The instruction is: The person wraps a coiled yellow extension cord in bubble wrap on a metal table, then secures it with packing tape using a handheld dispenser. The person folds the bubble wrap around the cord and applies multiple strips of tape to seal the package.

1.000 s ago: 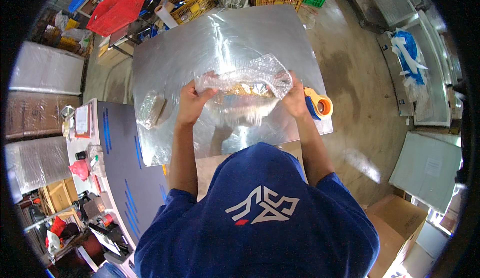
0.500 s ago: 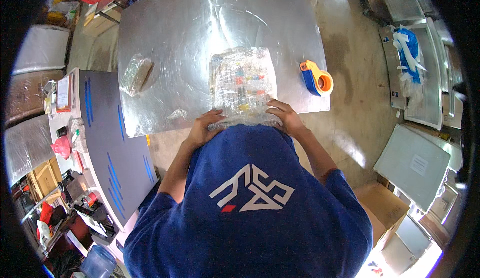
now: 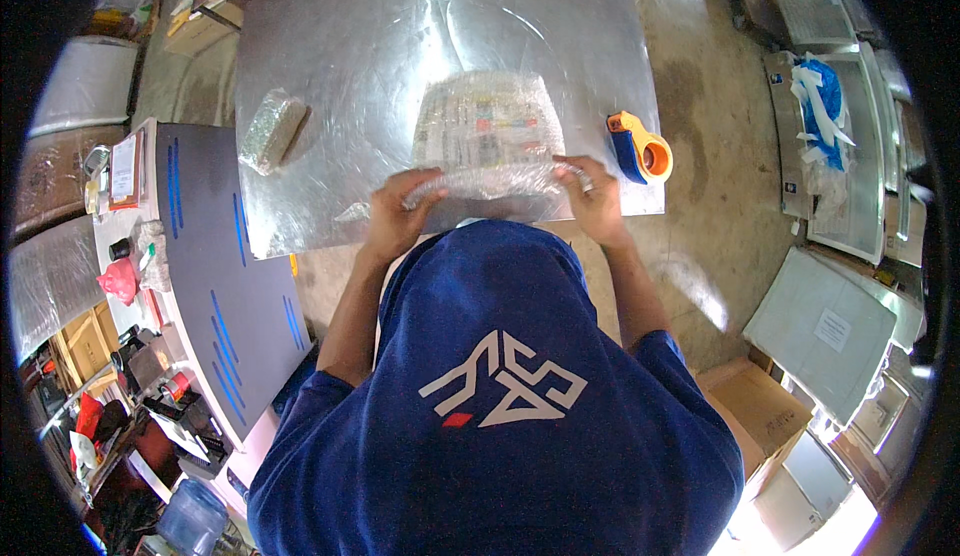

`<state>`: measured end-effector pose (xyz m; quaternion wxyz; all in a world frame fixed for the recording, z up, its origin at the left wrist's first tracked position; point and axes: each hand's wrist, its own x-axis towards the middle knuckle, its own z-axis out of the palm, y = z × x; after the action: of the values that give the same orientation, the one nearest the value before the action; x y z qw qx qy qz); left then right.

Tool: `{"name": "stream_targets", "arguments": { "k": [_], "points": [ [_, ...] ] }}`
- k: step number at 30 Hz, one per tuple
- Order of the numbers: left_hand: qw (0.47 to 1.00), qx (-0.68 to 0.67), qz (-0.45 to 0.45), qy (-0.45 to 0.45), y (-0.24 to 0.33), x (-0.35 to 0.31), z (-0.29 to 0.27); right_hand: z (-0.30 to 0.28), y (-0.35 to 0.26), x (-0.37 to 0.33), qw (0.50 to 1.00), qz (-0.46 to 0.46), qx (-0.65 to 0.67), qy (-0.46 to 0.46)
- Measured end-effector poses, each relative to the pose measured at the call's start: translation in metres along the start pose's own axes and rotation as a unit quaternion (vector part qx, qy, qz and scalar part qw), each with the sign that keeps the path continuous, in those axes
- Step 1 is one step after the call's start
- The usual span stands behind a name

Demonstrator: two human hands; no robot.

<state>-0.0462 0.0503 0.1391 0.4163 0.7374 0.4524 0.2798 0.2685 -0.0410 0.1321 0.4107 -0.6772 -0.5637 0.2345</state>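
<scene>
A flat, light-coloured bundle wrapped in clear bubble wrap lies on the metal table, with red, blue and yellow patches showing through. Its near edge is a rolled strip of the wrap, lifted slightly toward me. My left hand pinches the left end of that strip between thumb and fingers. At the right end, my right hand grips the strip the same way. A blue and orange tape dispenser sits to the right, apart from my right hand.
A smaller bubble-wrapped block lies at the table's left side. A scrap of clear plastic is near the front edge. To the left stands a grey-topped bench; cardboard boxes are on the floor at right.
Both hands have moved forward, away from my body, and now raise the near edge of the bubble wrap. More of the table's front edge shows.
</scene>
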Motion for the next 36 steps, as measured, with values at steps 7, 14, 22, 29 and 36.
{"name": "stream_targets", "arguments": {
  "k": [7,14,22,29,36],
  "points": [
    [0.983,-0.106,-0.018,0.148,0.102,0.079,-0.037,-0.046,-0.079,0.092,0.997,0.032,0.027,0.063],
    [0.98,-0.103,-0.046,0.162,0.011,0.123,0.015,0.018,0.011,0.126,0.992,0.087,0.016,0.089],
    [0.988,-0.008,-0.031,0.149,-0.041,0.156,0.025,0.054,0.046,0.144,0.987,0.13,0.045,0.079],
    [0.951,-0.069,-0.298,0.04,-0.095,0.187,0.044,0.086,0.097,0.164,0.982,0.186,-0.012,0.002],
    [0.944,0.324,-0.025,0.057,-0.121,0.184,0.063,0.095,0.09,0.172,0.976,0.181,-0.111,0.035]
  ]
}}
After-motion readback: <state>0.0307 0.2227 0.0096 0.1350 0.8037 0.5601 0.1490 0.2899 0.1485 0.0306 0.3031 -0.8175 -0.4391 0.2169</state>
